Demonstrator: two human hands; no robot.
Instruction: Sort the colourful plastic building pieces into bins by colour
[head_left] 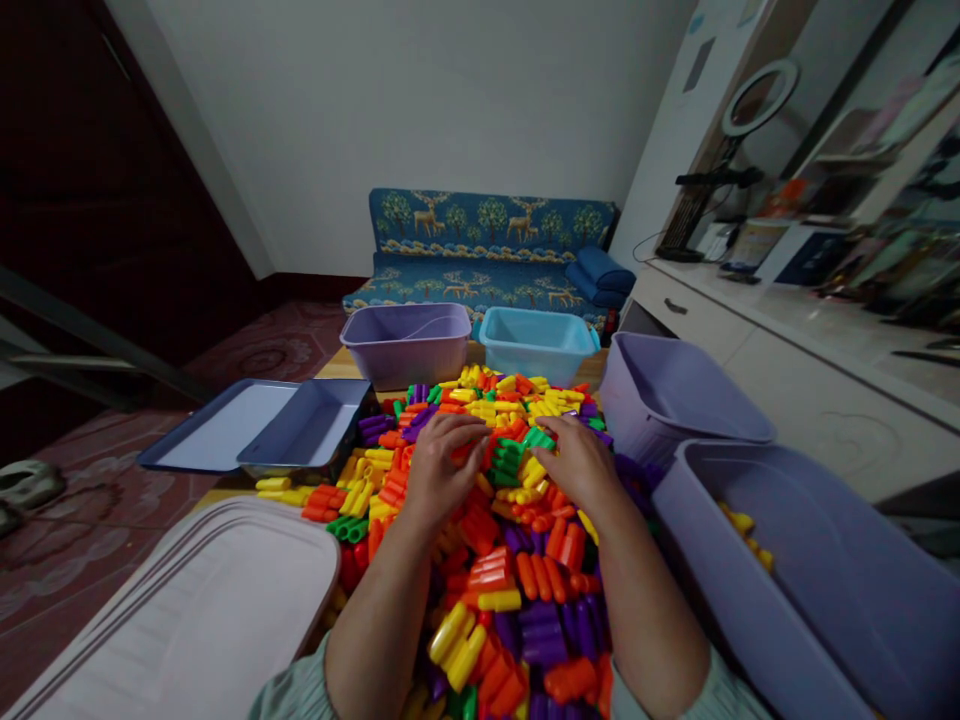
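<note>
Glossy tube-shaped pieces (542,577) heaped in orange, yellow, purple, green! Left hand (448,465) curls, thumb apart; right hand (576,458) at a green piece (538,438), grip impossible to tell.

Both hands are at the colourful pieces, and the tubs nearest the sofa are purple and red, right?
Not red: the head view shows a light blue tub beside the purple tub. The left hand and right hand are at the colourful pieces.

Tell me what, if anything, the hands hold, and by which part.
The right hand is at a green piece, but whether it grips cannot be told; the left hand shows no clear hold.
</note>
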